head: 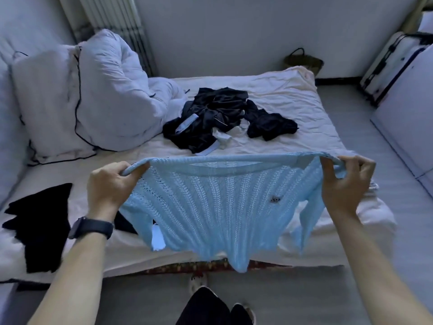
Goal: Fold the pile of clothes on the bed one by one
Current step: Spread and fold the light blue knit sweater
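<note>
One head-worn wide-angle view — looks forward and down, close over the bed (293,95) from its near edge.

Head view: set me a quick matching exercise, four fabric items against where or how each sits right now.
Items:
1. blue knit sweater
2. dark clothes pile
3. black garment
4. white duvet

States:
A. bunched up at the far left of the bed
B. lying flat at the near left
C. held up, gripped by the left hand and the right hand
D. heaped in the middle

Pairs: 1-C, 2-D, 3-B, 4-A
</note>
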Tool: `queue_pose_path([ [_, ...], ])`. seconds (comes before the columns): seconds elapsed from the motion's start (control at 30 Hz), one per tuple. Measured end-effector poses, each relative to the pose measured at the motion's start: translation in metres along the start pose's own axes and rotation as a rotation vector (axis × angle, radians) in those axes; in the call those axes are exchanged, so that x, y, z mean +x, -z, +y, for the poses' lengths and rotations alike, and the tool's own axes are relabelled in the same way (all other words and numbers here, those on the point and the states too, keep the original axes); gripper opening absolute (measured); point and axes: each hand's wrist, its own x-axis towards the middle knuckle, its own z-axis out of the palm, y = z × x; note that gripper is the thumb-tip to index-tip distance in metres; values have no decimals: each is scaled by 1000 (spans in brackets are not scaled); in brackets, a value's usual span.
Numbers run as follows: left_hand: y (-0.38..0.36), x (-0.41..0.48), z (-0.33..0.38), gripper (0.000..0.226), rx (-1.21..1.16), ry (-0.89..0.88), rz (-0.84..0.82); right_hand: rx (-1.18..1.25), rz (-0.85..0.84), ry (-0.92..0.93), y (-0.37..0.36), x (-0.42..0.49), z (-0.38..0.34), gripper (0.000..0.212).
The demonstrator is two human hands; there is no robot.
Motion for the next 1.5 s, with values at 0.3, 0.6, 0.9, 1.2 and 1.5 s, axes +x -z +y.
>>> queue_pose_path([
  [0.3, -96, 80, -2, 70, 252, 106, -157, -141, -268, -125, -100, 35, 48, 32],
  [0.6, -301, 221, -48, 37, 444, 93, -341, -323, -476, -270, -298, 88, 121, 30],
  [0.9, -482, 200, -87, 58, 317, -22, -662, -641, -1326, -387, -424, 32, 232, 81],
  [1.2, -428, -92, -115, 70, 149, 703, -788, -626, -1156, -820, -276, -175, 230, 66],
  [1.5, -376, -150, -133, 41, -100, 1034, -745, -511, -935, -1200, -197, -246, 247, 48],
])
